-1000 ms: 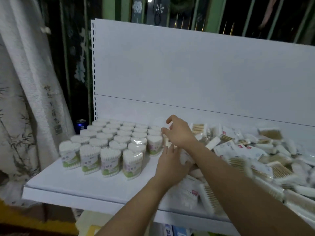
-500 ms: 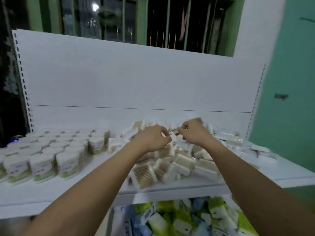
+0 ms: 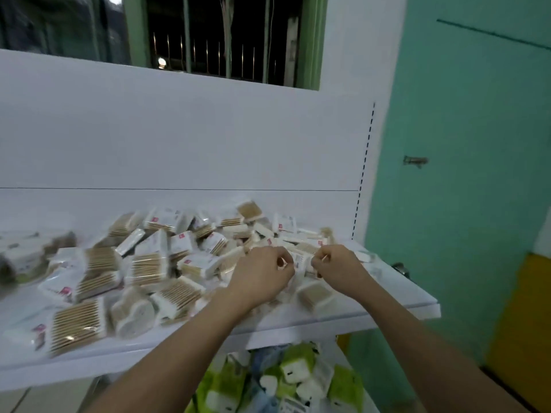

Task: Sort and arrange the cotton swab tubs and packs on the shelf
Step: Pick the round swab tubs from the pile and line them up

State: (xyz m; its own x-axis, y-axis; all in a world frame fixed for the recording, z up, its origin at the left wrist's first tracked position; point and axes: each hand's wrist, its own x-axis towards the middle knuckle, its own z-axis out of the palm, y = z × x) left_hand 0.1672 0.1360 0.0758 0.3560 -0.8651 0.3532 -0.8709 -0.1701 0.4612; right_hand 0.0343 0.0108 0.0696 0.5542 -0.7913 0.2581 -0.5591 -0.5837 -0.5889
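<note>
White shelf (image 3: 343, 318) against teal wall (image 3: 465, 144); both hands' fingers (image 3: 320, 259) pinching swab pack (image 3: 301, 263).

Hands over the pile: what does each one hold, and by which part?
Both the left hand and right hand pinch one small pack, at its opposite ends.

White shelf (image 3: 298, 324) under a loose heap of cotton swab packs (image 3: 149, 263), some blurred.

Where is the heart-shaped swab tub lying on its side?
In the head view, the heart-shaped tub lies near the shelf's front edge, left of the left hand.
</note>
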